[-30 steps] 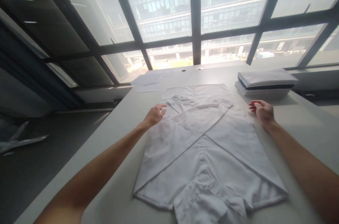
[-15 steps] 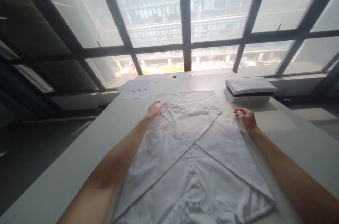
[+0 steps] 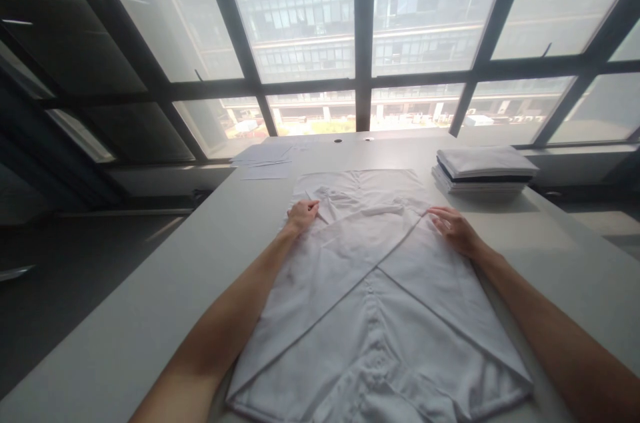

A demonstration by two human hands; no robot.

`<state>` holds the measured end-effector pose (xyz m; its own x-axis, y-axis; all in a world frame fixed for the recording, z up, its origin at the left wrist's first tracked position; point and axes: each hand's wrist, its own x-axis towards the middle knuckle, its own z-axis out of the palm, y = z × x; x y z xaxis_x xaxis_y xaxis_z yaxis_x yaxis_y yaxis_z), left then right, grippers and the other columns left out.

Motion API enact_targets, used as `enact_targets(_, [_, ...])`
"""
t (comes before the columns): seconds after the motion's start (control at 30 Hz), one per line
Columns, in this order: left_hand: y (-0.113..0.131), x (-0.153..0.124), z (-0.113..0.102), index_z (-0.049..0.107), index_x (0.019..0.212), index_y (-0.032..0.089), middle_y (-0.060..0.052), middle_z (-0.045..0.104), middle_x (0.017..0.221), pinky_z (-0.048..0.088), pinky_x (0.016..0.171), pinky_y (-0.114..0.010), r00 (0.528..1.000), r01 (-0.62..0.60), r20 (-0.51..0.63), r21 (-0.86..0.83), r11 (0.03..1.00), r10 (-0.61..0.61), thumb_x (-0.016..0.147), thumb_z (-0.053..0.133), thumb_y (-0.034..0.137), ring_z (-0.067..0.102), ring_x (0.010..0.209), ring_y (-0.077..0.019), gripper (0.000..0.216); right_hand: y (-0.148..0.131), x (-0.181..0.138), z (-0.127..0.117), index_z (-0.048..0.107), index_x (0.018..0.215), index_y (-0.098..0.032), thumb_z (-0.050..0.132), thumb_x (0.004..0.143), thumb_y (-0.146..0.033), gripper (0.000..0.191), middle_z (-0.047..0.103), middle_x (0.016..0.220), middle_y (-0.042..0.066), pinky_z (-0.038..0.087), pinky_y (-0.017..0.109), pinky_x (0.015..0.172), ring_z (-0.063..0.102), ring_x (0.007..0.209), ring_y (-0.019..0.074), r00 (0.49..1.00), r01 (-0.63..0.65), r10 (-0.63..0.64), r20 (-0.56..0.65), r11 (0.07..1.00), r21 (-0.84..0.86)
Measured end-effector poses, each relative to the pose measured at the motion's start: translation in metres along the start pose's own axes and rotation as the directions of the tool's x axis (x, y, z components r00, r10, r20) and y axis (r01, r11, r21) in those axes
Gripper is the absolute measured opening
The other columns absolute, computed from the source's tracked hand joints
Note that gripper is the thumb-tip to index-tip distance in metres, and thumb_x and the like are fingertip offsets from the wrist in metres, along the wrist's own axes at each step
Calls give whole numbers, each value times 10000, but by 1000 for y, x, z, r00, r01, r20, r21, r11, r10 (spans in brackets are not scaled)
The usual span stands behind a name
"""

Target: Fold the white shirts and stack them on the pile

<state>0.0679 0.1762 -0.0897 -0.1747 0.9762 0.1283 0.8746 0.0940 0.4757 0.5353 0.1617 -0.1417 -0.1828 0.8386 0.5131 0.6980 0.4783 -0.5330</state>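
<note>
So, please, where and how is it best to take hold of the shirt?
Probably by both side edges toward the far end: left hand from the left, right hand from the right. The shirt lies flat and wide on the table, with diagonal folds meeting over its middle, so a single central grip might disturb the layers.

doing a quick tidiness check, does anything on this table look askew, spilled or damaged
Mildly untidy: the paper sheets at the far left of the table overlap unevenly, and the white shirt is rumpled along its button placket, while the cloth stack looks neat. No spill or damage shows.
</note>
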Motion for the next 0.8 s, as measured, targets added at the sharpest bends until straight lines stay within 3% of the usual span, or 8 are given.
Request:
enact_targets(0.4, [-11, -10, -7, 845, 1062, 217, -73, 810, 1081, 533, 864, -298, 986, -1, -168, -54, 999, -8, 898, 682, 298, 736, 974, -250, 244, 8, -2, -1, 792, 1108, -255, 525, 970, -408, 337, 729, 1298, 118, 495, 524, 1110, 667, 1235, 340, 995, 24, -14, 95, 994, -105])
enact_targets(0.53, [-10, -14, -6, 822, 1135, 241, -69, 805, 1087, 522, 889, -307, 995, 59, -88, 17, 998, -57, 917, 662, 312, 721, 1027, -263, 279, 7, -2, 1, 790, 1123, -262, 537, 955, -394, 331, 727, 1310, 107, 499, 510, 1110, 675, 1225, 333, 995, 12, 0, 96, 993, -121])
enact_targets(0.6, [-7, -17, -5, 773, 1253, 251, -101, 760, 1212, 513, 954, -356, 994, 53, -104, 92, 994, -44, 940, 633, 328, 677, 1136, -297, 352, 5, -1, 1, 786, 1134, -265, 541, 953, -383, 326, 727, 1309, 104, 495, 505, 1113, 673, 1226, 329, 995, 20, -7, 97, 990, -139])
enact_targets(0.67, [-4, -20, -4, 692, 1377, 271, -125, 640, 1411, 482, 1047, -421, 981, -5, -190, 174, 985, 39, 960, 596, 340, 588, 1283, -327, 434, 3, -1, 0, 779, 1153, -255, 532, 960, -376, 336, 729, 1301, 117, 492, 504, 1111, 667, 1232, 331, 995, 36, -19, 98, 985, -168])
enact_targets(0.73, [1, -23, -4, 626, 1448, 286, -110, 484, 1576, 390, 1166, -470, 948, -151, -238, 241, 959, 209, 991, 536, 339, 450, 1438, -328, 469, 0, -2, -1, 772, 1170, -245, 517, 971, -373, 347, 735, 1283, 128, 494, 502, 1099, 665, 1227, 335, 995, 46, -28, 91, 978, -204])
enact_targets(0.8, [5, -25, -2, 578, 1490, 284, -76, 376, 1663, 262, 1251, -494, 899, -371, -139, 266, 890, 416, 1036, 445, 342, 304, 1545, -303, 477, -2, -2, -1, 763, 1186, -247, 507, 981, -373, 351, 740, 1267, 126, 496, 498, 1084, 667, 1214, 334, 997, 45, -30, 68, 972, -231])
